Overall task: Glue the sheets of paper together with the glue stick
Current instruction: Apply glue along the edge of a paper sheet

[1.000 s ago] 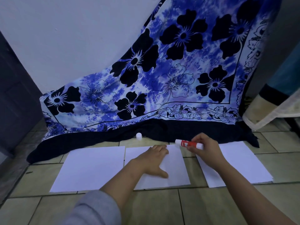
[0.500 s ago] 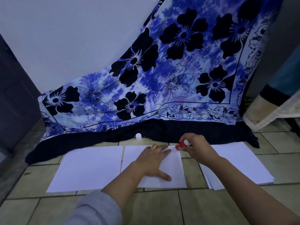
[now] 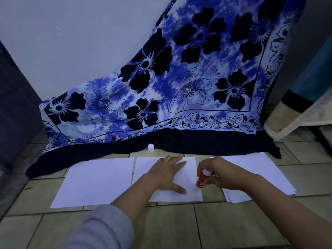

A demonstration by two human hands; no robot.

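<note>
Floral cloth (image 3: 179,83): blue with black flowers, draped down to the tiled floor (image 3: 170,225) beyond both hands
Paper stack (image 3: 255,173): under the right wrist, just right of the grip
Left sheet (image 3: 95,182): flat, left of the pressing hand
Middle sheet (image 3: 143,169): pinned by the left hand (image 3: 166,174), palm flat, fingers spread
Right hand (image 3: 217,174): closed around the glue stick (image 3: 201,179)
Glue stick: red, tilted, lower end on the middle sheet's right edge
White cap (image 3: 150,147): beyond the left hand, at the cloth's hem
</note>
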